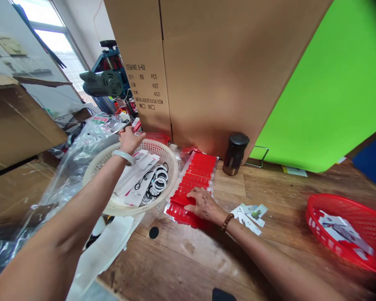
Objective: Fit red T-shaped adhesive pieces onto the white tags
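Left hand [130, 140] reaches across the cream basket [119, 207] to its far rim, fingers curled there. Cannot tell if it grips the rim or only touches it. The basket sits at the table's [188, 259] left edge, holding white packs [138, 175] and black rings [158, 182].

Right hand [203, 205] lies flat and released, palm down, fingers spread on the near end of the red packets [197, 171]. The packets lie in a row mid-table, running toward the far edge, just right of the basket.

- Cardboard box [222, 75] stands along the far edge.
- Black canister [235, 154] stands upright at its foot, beside the packets' far end.
- Small cards [249, 214] lie just right of the right wrist.
- Red basket [310, 217] sits near the right edge, cards inside.
- Clear plastic bag [75, 163] lies crumpled left of the cream basket.
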A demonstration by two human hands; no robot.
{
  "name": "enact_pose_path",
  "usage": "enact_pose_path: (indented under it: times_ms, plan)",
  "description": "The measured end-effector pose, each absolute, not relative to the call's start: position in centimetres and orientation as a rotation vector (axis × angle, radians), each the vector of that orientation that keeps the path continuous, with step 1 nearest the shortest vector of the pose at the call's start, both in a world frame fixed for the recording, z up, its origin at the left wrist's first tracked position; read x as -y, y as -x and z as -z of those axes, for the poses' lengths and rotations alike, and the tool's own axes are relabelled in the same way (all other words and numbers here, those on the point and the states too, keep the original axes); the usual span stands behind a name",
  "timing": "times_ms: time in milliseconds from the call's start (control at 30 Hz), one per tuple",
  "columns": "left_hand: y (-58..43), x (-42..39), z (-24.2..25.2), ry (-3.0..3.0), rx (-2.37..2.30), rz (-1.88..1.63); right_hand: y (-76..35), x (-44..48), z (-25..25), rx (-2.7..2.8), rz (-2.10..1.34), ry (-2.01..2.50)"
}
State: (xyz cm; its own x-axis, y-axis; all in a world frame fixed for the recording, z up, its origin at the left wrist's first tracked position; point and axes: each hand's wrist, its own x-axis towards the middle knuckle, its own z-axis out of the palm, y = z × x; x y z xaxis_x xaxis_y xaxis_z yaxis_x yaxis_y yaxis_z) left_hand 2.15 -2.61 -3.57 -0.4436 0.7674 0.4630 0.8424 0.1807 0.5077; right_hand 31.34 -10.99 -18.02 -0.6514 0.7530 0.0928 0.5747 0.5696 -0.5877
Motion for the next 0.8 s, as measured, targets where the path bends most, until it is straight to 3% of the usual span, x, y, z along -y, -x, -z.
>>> enact_pose_path:
  times_ms: [200,433,600,800]
  plan:
    - [-8.0,11.3,3.3,1.889,2.009,1.140,-30.5,11.3,17.4,2.307,-0.797,1.183]
    - [-15.2,22.6,11.2,2.389,1.928,1.075,-30.2,9.0,18.2,2.144,-0.949,1.305]
    - [-18.2,23.4,16.1,2.507,1.971,0.741,-30.6,8.0,18.3,2.146,-1.105,1.284]
    - [-19.8,21.5,18.1,2.427,2.008,0.515,-30.9,7.7,17.9,2.123,-1.058,1.336]
